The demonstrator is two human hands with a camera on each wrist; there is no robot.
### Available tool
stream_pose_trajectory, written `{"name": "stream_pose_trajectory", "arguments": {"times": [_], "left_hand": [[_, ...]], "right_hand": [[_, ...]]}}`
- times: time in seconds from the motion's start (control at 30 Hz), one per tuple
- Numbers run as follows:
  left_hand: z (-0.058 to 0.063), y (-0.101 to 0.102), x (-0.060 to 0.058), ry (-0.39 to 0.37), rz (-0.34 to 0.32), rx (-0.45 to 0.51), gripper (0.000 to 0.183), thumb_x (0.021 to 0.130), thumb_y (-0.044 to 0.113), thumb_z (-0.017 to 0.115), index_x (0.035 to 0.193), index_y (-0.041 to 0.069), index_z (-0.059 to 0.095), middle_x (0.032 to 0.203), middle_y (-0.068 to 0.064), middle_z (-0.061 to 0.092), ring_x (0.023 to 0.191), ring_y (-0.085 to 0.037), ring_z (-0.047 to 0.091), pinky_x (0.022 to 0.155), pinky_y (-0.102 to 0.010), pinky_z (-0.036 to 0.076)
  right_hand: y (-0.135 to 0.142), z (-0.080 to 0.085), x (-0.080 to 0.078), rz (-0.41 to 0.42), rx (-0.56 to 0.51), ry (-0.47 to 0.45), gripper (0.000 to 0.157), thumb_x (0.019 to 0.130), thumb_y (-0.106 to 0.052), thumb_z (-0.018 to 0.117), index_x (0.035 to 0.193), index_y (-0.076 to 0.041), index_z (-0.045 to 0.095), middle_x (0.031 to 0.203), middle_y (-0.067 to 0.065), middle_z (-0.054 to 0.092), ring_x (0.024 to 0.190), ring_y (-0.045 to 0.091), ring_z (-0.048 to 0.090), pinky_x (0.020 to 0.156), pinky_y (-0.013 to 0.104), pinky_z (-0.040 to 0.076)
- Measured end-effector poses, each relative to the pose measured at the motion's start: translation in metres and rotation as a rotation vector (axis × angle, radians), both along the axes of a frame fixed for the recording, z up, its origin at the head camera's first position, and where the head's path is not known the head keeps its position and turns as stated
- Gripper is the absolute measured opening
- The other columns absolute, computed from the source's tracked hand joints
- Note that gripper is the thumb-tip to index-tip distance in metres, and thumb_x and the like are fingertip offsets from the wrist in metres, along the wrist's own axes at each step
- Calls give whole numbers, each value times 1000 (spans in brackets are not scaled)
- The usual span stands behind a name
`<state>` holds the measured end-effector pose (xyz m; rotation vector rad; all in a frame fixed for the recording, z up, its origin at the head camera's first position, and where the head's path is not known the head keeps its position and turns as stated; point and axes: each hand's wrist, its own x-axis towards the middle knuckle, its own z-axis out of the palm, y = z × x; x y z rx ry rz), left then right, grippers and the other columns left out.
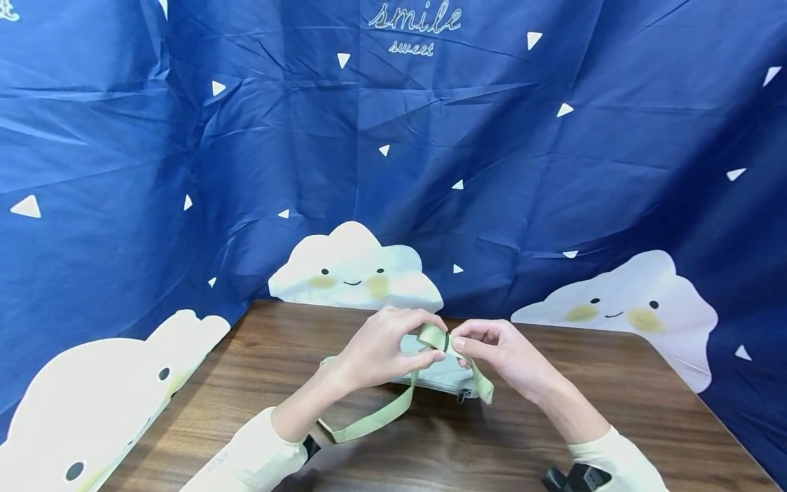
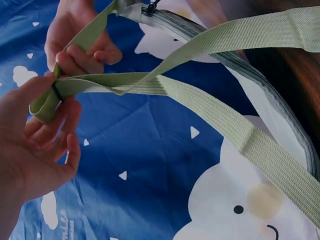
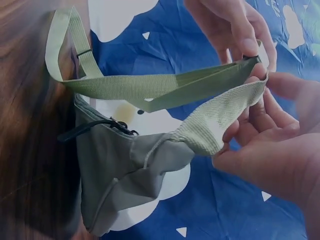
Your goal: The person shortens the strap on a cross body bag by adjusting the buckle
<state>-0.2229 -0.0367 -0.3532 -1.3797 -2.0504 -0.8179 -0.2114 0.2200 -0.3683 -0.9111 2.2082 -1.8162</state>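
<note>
A pale grey-green zippered bag (image 1: 439,374) lies on the table beneath both hands, its light green webbing strap (image 1: 376,419) lifted and looping toward the near left. My left hand (image 1: 384,347) pinches a folded loop of the strap between thumb and fingers, beside a small black slider (image 1: 447,342). From the other side, my right hand (image 1: 505,352) pinches the strap close to that slider. In the right wrist view the strap leaves the right hand (image 3: 280,145) and joins the bag's corner (image 3: 165,155). A black zipper pull (image 3: 87,128) hangs at the bag's end.
The brown wooden table (image 1: 233,383) extends on both sides of the bag. Behind it hangs a blue cloth (image 1: 492,171) printed with smiling clouds and white triangles. Each wrist wears a dark strapped device (image 1: 587,477).
</note>
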Motion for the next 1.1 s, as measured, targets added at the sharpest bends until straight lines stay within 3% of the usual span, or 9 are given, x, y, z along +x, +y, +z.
{"name": "stream_pose_trajectory", "arguments": {"times": [0.23, 0.5, 0.7, 0.83, 0.97, 1.1], "left_hand": [[6, -4, -2, 17, -8, 52, 29, 88, 27, 82, 112, 17, 70, 102, 14, 67, 89, -2, 57, 86, -25, 46], [2, -2, -1, -19, -9, 30, 35, 85, 32, 85, 112, 19, 68, 102, 16, 67, 91, -4, 57, 88, -27, 44], [-1, 1, 1, -24, -2, -3, 35, 85, 31, 85, 113, 20, 68, 97, 15, 66, 87, -4, 56, 91, -33, 44], [-3, 1, 2, 14, 6, -16, 37, 85, 32, 86, 115, 20, 68, 98, 15, 65, 89, -4, 56, 90, -33, 43], [-4, 3, 2, 55, 23, -25, 48, 83, 36, 87, 123, 18, 66, 108, 14, 67, 98, -2, 59, 93, -32, 43], [-3, 4, 4, 69, 53, -23, 65, 79, 36, 90, 134, 16, 61, 109, 10, 69, 97, -4, 61, 95, -32, 42]], "right_hand": [[10, 0, -4, 67, -68, -73, 15, 100, -8, 62, 108, 3, 67, 77, 7, 61, 71, 21, 56, 59, 32, 52], [7, 1, -2, 88, -63, -40, 12, 100, -5, 62, 107, 3, 68, 75, 8, 61, 59, 20, 56, 47, 37, 51], [0, 3, 4, 76, -48, -26, 14, 101, -8, 62, 107, 4, 68, 74, 10, 61, 61, 19, 56, 48, 37, 50], [-3, 4, 7, 53, -5, -21, 18, 102, -12, 61, 102, 4, 69, 71, 11, 60, 62, 20, 57, 50, 34, 50], [-6, 5, 8, 19, 73, 15, 23, 102, -18, 63, 95, 3, 70, 67, 11, 60, 64, 20, 58, 54, 32, 49], [-6, 7, 10, 13, 51, 21, 21, 101, -15, 63, 91, 2, 69, 67, 12, 60, 66, 23, 59, 59, 34, 50]]}}
